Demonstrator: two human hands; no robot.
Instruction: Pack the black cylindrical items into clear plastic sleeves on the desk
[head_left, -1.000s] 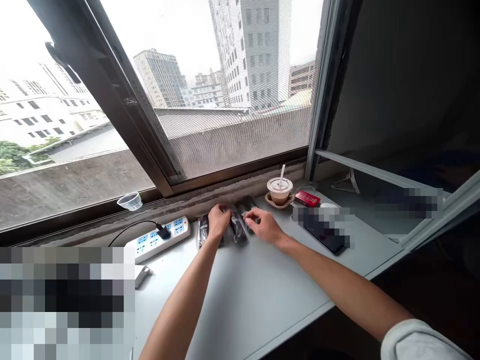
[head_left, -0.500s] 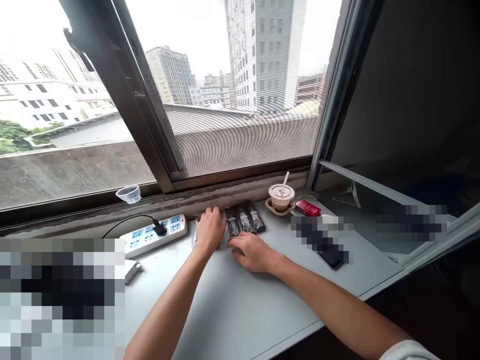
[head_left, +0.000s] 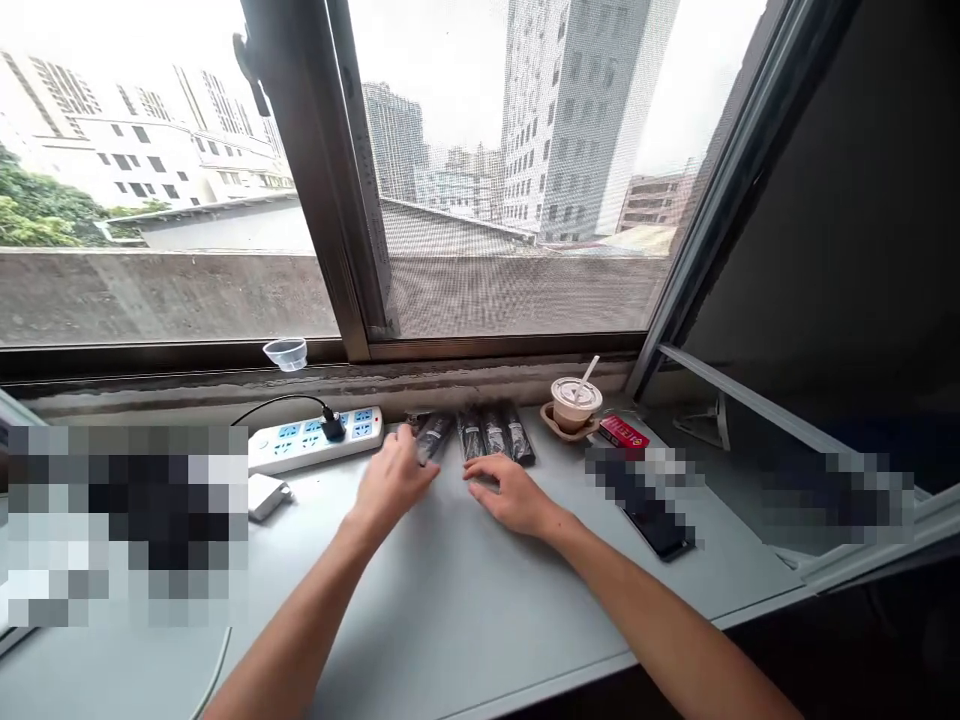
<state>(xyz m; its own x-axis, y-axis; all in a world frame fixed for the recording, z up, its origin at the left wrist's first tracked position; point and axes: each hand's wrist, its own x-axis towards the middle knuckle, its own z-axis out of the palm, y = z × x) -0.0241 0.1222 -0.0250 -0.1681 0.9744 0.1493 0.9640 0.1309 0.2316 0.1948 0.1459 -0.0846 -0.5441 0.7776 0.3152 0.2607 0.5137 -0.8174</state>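
Observation:
My left hand [head_left: 394,475] is beside a black item in a clear plastic packet [head_left: 435,435], which lies slanted. The fingertips are at the packet's left side and the thumb is near its lower end, fingers apart. Just right of it, several similar black packets [head_left: 495,438] lie side by side in a row, with pale labels or ties showing through the plastic. My right hand [head_left: 510,495] rests at their near ends, fingers stretched out and thumb apart, fingertips touching the lower edge of the row. What the packets contain cannot be made out.
A white power strip [head_left: 300,447] with a black plug [head_left: 332,428] and a white adapter [head_left: 266,497] are to the left. A lidded drink cup [head_left: 576,398] in a cardboard holder, a red box [head_left: 624,436] and a phone [head_left: 664,535] stand right. A plastic bowl [head_left: 289,354] sits on the sill.
My left hand has drawn left and nearer to me, uncovering the slanted packet. My right hand stays by the row. The camera view has shifted and levelled.

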